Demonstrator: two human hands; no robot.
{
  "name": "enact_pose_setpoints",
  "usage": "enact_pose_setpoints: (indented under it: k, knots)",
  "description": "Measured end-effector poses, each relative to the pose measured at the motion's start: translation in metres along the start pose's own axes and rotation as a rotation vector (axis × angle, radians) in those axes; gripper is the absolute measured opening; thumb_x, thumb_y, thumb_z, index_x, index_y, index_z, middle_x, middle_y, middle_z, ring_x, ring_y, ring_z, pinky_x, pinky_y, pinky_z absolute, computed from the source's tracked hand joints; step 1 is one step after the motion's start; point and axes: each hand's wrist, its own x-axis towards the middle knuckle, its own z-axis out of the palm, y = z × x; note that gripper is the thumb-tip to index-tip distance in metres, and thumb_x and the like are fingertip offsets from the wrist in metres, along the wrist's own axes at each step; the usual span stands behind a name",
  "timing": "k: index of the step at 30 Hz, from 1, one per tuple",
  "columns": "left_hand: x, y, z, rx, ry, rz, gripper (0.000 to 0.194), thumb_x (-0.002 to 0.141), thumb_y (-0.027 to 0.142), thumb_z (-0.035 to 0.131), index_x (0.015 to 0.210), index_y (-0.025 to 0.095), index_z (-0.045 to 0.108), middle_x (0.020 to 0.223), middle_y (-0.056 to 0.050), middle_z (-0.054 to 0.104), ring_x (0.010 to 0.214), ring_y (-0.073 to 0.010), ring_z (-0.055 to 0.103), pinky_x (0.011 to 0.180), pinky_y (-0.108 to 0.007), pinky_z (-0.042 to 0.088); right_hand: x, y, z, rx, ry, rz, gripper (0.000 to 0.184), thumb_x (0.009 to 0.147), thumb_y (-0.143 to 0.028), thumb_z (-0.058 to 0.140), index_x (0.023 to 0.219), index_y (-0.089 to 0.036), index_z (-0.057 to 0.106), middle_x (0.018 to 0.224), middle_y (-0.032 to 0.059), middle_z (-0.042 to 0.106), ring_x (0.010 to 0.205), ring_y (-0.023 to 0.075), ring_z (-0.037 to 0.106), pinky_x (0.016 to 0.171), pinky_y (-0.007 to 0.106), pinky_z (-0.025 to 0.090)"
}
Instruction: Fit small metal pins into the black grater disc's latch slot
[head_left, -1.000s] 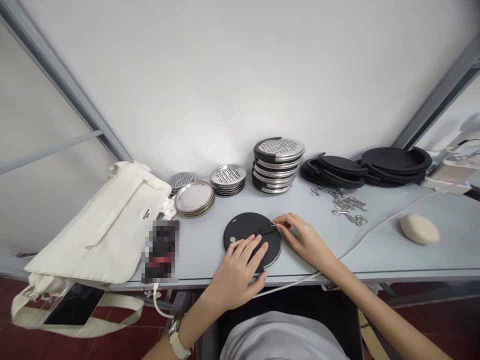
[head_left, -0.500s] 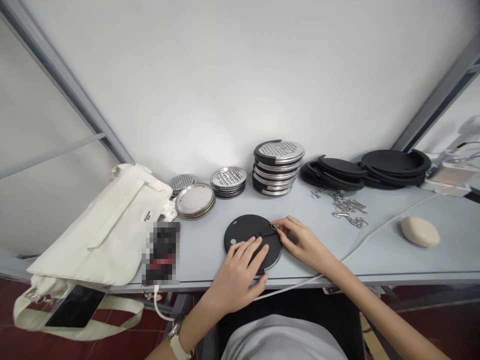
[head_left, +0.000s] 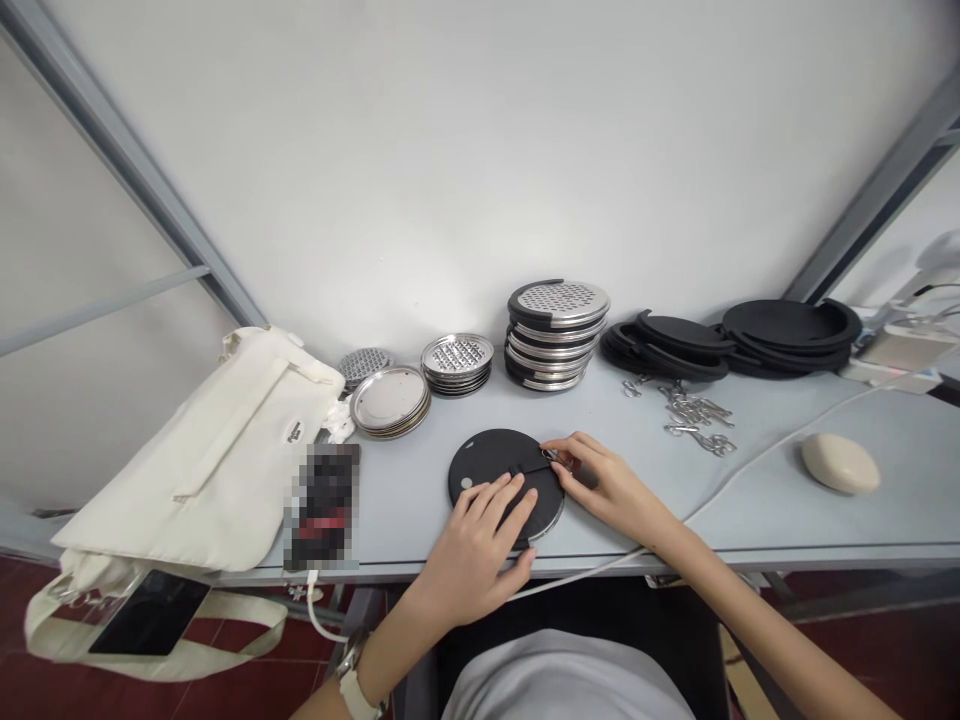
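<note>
A round black disc (head_left: 491, 455) with a metal edge lies flat near the table's front edge. My left hand (head_left: 484, 545) rests on it with fingers stretched out, pressing on its lower part, the thumb by the near rim. At the disc's upper right edge, my right hand (head_left: 600, 485) pinches a small metal clip (head_left: 553, 455) between thumb and index finger; the fingers partly hide it. More small metal clips (head_left: 696, 412) are heaped on the table beyond my right hand.
Behind stand a stack of black-and-silver grater discs (head_left: 559, 335), grater plates (head_left: 457, 365), metal lids (head_left: 390, 400) and black rings (head_left: 667, 345). A cream bag (head_left: 217, 450) and a blurred phone (head_left: 324, 505) lie left. A white cable (head_left: 739, 475) and an oval cream object (head_left: 840, 463) lie right.
The metal clip in my right fingers has shifted slightly at the disc's edge. My left hand and the disc have stayed in place.
</note>
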Motion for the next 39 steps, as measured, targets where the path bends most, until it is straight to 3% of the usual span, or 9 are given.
enact_pose_setpoints:
  k: [8, 22, 39]
  knots:
    - [0.0007, -0.0013, 0.0017, 0.005, -0.003, 0.002, 0.055, 0.096, 0.032, 0.043, 0.147, 0.015, 0.035, 0.153, -0.008, 0.032, 0.139, -0.0245, 0.030, 0.111, -0.043, 0.028, 0.0004, -0.0004, 0.0000, 0.005, 0.001, 0.035, 0.022, 0.097, -0.024, 0.045, 0.113, -0.020, 0.059, 0.089, 0.0060, 0.061, 0.078, 0.0190, 0.061, 0.075, 0.033, 0.050]
    - [0.0000, -0.0005, 0.0016, 0.005, -0.011, -0.004, 0.055, 0.096, 0.032, 0.042, 0.147, 0.016, 0.035, 0.153, -0.008, 0.032, 0.140, -0.0238, 0.029, 0.111, -0.043, 0.028, 0.0010, 0.0028, 0.0020, -0.050, 0.007, -0.005, 0.022, 0.097, -0.023, 0.043, 0.114, -0.020, 0.056, 0.104, 0.0116, 0.068, 0.094, 0.0235, 0.066, 0.084, 0.038, 0.053]
    - [0.0005, -0.0002, 0.0011, 0.009, 0.001, -0.001, 0.055, 0.095, 0.032, 0.044, 0.147, 0.015, 0.035, 0.153, -0.008, 0.033, 0.140, -0.0241, 0.030, 0.111, -0.043, 0.029, 0.0010, 0.0007, 0.0004, -0.048, -0.012, -0.041, 0.025, 0.098, -0.021, 0.042, 0.116, -0.022, 0.058, 0.108, 0.0096, 0.068, 0.103, 0.0231, 0.063, 0.089, 0.038, 0.051]
